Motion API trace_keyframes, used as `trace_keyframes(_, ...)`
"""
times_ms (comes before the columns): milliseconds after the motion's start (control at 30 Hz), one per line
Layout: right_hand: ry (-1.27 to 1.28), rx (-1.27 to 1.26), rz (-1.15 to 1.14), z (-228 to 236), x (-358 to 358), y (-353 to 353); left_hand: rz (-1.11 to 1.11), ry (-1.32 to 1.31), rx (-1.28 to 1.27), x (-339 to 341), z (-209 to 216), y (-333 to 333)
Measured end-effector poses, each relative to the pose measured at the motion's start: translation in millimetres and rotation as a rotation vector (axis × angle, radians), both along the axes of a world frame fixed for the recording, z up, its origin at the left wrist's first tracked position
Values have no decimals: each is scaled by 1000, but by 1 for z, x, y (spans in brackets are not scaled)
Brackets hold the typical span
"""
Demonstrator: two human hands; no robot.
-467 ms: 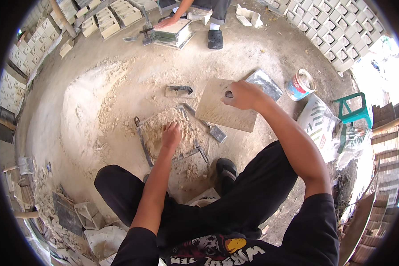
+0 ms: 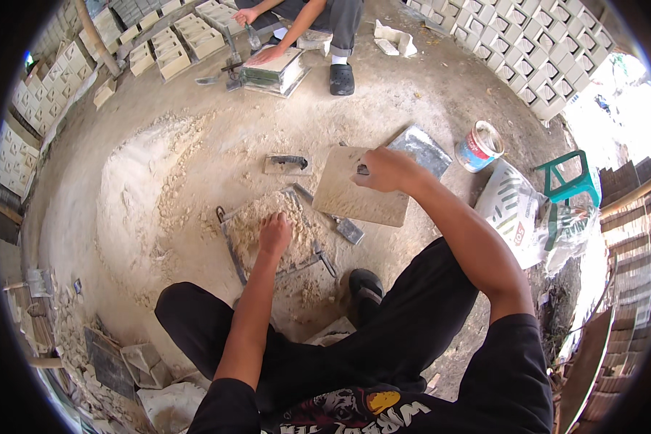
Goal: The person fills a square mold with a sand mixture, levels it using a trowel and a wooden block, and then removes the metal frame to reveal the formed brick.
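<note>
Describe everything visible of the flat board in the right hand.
The flat board looks thin and four-sided, beige and dusty on its upper face; its material is unclear. A small dark part shows where the right hand grips it, mostly covering any handle. It sits right of the filled frame. Whether it touches the ground cannot be told.

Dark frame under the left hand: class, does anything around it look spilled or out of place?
Yes: loose pale clumps lie on the ground just outside the near edge of the frame. They look spilled, since similar crumbly material is heaped inside it, under the left hand.
</note>
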State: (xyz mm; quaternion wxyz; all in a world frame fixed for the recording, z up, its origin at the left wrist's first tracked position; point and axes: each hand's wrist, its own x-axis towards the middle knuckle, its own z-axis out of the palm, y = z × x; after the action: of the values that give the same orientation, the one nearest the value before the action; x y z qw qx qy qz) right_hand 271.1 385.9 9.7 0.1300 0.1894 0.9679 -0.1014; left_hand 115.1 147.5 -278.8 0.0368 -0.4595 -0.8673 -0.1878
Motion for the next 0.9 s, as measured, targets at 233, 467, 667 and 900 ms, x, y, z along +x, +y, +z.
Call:
trace_keyframes(233, -2, 8, -9, -3, 1, 4, 50, -238, 122, 0, 24, 13)
trace_keyframes(467, 14, 18, -1, -7, 0, 3, 36, -256, -4, 0, 24, 10)
trace_keyframes(667, 1, 14, 0, -5, 1, 2, 78, -376, -1, 5, 16, 7)
trace_keyframes(900, 14, 24, 5, -5, 1, 2, 47, -401, 26, 6, 15, 7)
